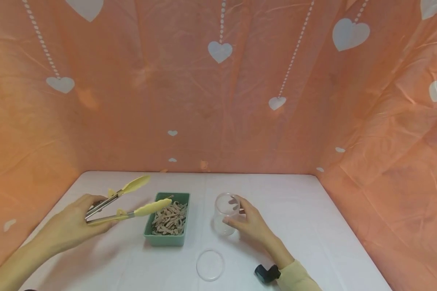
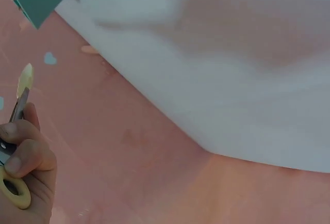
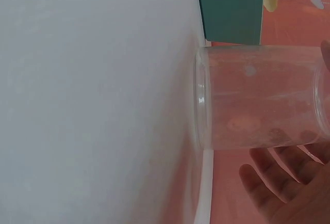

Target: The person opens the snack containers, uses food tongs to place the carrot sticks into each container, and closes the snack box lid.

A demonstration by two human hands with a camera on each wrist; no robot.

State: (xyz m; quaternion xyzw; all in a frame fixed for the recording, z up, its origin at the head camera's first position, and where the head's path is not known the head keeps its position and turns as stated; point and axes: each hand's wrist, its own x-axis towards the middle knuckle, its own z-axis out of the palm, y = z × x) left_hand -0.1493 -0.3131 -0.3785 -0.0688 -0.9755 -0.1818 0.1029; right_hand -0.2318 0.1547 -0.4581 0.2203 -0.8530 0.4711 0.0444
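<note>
My left hand grips a pair of metal tongs with yellow tips, its two arms spread apart. The lower tip is over a green rectangular tray, which holds a heap of thin brownish dried strips. In the left wrist view, fingers curl round the tongs near a yellow ring at the handle end. To the right of the tray a clear, open-topped jar stands upright on the table. My right hand holds the jar from its right side, thumb in front and fingers round toward the back.
A thin clear ring or lid lies flat on the white tabletop, in front of the tray and jar. Orange sheeting with pale hearts stands behind the table and along both sides. Near the right cuff is a small black device.
</note>
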